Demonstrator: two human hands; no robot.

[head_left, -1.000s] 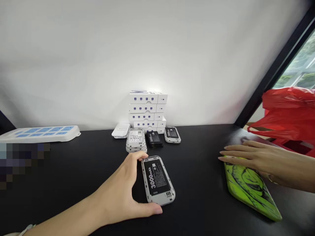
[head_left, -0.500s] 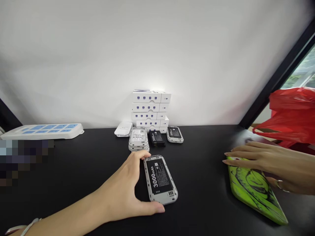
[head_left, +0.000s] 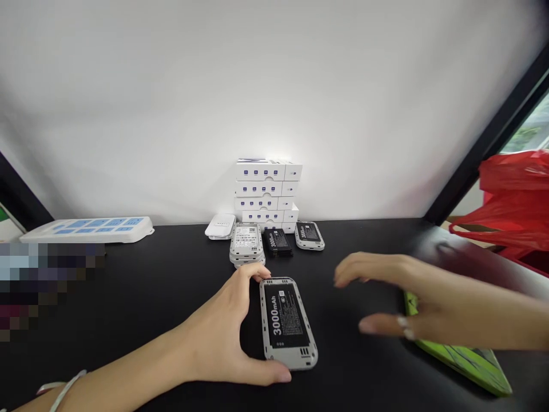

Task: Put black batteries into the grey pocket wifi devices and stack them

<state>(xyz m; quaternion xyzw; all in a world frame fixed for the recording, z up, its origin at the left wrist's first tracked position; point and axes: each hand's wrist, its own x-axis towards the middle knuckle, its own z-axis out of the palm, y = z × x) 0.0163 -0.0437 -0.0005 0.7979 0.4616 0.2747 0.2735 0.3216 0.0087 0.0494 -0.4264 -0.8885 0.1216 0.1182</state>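
Observation:
My left hand (head_left: 229, 337) grips a flat, light-grey electronic device (head_left: 291, 359) by its two ends, thumb at the near edge and fingertips at the far one. The device's back is uncovered, and a black battery (head_left: 286, 320) marked 3000mAh lies in its recess. To the right my right hand (head_left: 398, 297) hovers over the table, thumb and fingers apart, holding nothing. Beneath its wrist lies a green phone case (head_left: 465, 360) with black drawing, partly hidden. Beyond my left hand stand several stacked devices without batteries (head_left: 247, 240), beside black batteries (head_left: 278, 243).
White boxes (head_left: 261, 189) are stacked against the wall. A device with a battery (head_left: 309, 236) lies to their right, white covers (head_left: 221, 226) to their left. A power strip (head_left: 90, 229) is at far left, a red plastic bag (head_left: 514, 200) at far right.
My right hand has left the green case and moved left towards the device, its fingers parting. My left hand keeps its grip; the whole view has shifted slightly.

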